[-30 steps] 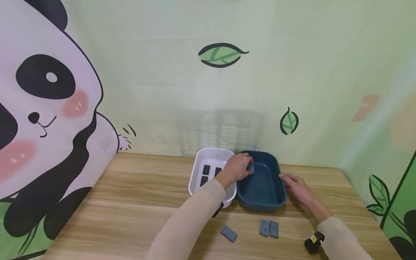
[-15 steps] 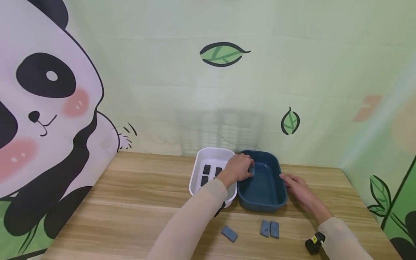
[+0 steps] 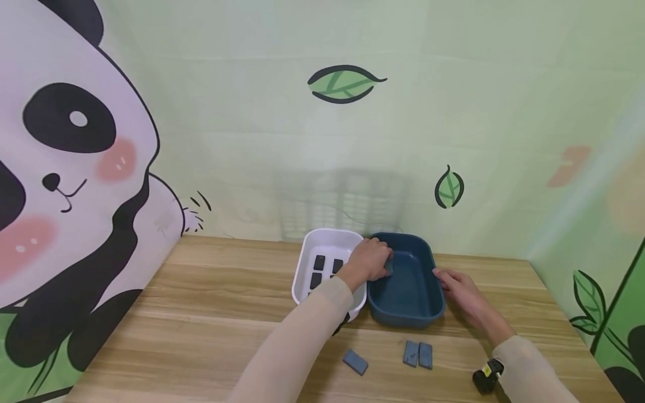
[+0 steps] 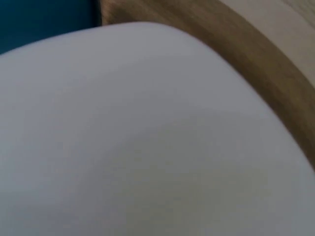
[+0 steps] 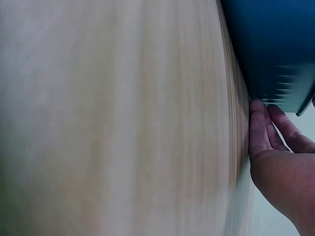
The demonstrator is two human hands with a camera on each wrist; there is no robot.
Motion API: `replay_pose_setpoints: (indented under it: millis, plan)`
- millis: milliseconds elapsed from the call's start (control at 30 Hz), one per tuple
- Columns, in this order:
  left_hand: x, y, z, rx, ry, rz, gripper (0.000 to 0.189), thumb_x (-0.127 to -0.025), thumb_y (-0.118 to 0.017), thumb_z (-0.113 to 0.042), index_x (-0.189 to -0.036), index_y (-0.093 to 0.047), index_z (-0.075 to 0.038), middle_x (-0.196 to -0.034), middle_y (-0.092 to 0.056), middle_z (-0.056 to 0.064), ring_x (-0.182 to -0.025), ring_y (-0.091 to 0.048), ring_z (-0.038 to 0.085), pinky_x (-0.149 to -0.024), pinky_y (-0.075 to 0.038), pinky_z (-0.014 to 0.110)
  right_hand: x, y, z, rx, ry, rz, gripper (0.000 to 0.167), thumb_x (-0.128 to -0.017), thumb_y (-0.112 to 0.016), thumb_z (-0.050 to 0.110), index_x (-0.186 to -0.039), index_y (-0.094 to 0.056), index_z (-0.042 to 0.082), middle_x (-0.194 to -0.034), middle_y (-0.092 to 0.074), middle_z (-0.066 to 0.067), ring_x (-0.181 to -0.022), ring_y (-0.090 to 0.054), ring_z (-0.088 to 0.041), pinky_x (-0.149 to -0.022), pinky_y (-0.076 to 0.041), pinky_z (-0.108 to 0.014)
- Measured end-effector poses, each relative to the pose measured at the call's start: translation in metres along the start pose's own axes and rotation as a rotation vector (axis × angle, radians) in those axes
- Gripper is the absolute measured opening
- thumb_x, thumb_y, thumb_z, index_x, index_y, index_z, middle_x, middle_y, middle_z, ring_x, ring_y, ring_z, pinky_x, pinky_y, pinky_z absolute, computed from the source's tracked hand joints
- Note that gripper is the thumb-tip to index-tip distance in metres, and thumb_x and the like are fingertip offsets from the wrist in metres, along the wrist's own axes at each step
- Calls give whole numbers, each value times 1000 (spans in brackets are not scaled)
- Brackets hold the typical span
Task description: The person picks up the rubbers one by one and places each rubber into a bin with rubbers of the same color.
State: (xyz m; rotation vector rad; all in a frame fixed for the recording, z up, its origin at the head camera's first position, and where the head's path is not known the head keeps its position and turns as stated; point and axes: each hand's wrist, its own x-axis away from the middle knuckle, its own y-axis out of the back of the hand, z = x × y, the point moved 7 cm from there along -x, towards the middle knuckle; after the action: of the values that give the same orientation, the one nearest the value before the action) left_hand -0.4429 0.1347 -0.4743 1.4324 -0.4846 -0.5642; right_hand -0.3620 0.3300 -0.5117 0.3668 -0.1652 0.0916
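My left hand (image 3: 370,260) reaches over the white tub (image 3: 298,280) to the inner left wall of the dark blue tub (image 3: 405,322). Its curled fingers pinch a small blue-grey rectangular block (image 3: 388,267), mostly hidden behind the fingertips. At the blue tub's right side, my right hand (image 3: 461,291) touches the outer wall. The right wrist view shows fairly straight fingers (image 5: 257,125) against that wall, low near the tabletop. The left hand is out of sight in its wrist view, where the white tub's pale surface (image 4: 147,123) fills most of the picture.
Several dark rectangular blocks (image 3: 319,263) lie in the white tub, partly hidden by my left arm. Before the tubs, a slanted blue-grey block (image 3: 355,362) and two side-by-side blocks (image 3: 417,354) lie on the wooden table (image 3: 216,291). A panda-printed backdrop (image 3: 242,140) stands close behind.
The block in my left hand has sunk slightly lower and shows less past the fingers. The right hand and both tubs stay in place.
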Motion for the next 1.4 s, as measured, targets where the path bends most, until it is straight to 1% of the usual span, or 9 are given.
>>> replay_pose_setpoints:
  millis: [100, 333, 667, 833, 967, 1033, 1133, 1267, 1400]
  plan:
    - [-1, -1, -1, -5, -1, 17, 41, -95, -79, -49, -129, -75, -28, -125, -70, -8, -117, -58, 16, -109, -44, 33, 0, 1, -1, -2, -12, -3, 79, -113, -44, 52, -156, -36, -13, -155, -47, -32, -139, -51, -37, -118, -44, -48]
    - [1, -2, -4, -21, -3, 46, 38, -95, -79, -49, -128, -76, -30, -124, -70, -9, -117, -57, 16, -112, -42, 33, 2, 1, -2, -6, 6, -4, 76, -113, -44, 49, -155, -39, -13, -154, -49, -31, -136, -52, -36, -118, -44, -48]
    - [3, 3, -5, -27, -9, 40, 44, -94, -79, -52, -131, -75, -29, -129, -68, -7, -121, -56, 17, -111, -42, 35, 3, 1, -1, -13, 10, -15, 74, -113, -45, 47, -155, -39, -14, -153, -50, -31, -134, -54, -33, -115, -48, -42]
    - [1, 6, -5, -6, -30, 13, 48, -95, -78, -51, -135, -72, -26, -132, -67, -5, -124, -57, 19, -109, -46, 37, 3, 1, -1, -17, 2, -17, 74, -114, -44, 47, -155, -38, -14, -154, -49, -31, -136, -52, -35, -117, -45, -48]
    - [0, 11, -5, 22, -51, -39, 46, -97, -77, -48, -135, -71, -22, -132, -66, -3, -123, -58, 19, -105, -50, 35, 0, 2, -3, -23, 0, -29, 73, -114, -44, 46, -155, -38, -14, -155, -48, -32, -140, -50, -38, -119, -42, -50]
    - [2, 14, -6, 32, -58, -63, 43, -99, -75, -45, -135, -71, -22, -132, -66, -2, -122, -59, 19, -104, -51, 33, -1, 2, -4, -12, 11, -36, 71, -114, -44, 45, -154, -40, -14, -155, -48, -32, -140, -50, -38, -119, -43, -48]
    - [7, 19, -8, 50, -75, -83, 41, -102, -73, -42, -136, -70, -21, -134, -64, -2, -123, -59, 18, -103, -53, 31, -3, 0, -4, 11, 33, -48, 68, -114, -46, 42, -152, -43, -14, -153, -50, -32, -135, -55, -34, -112, -49, -37]
    - [21, 30, -10, 87, -105, -93, 43, -102, -72, -41, -139, -68, -20, -137, -62, -1, -126, -59, 18, -99, -55, 29, -3, 0, -3, 22, 49, -70, 65, -114, -46, 40, -149, -47, -15, -149, -54, -31, -123, -61, -22, -97, -52, -21]
    - [42, 46, -13, 160, -151, -94, 44, -102, -73, -41, -140, -68, -19, -135, -62, -1, -125, -59, 16, -94, -57, 26, -3, 0, -2, 25, 49, -66, 68, -114, -45, 44, -150, -46, -14, -149, -55, -29, -120, -61, -17, -97, -53, -22]
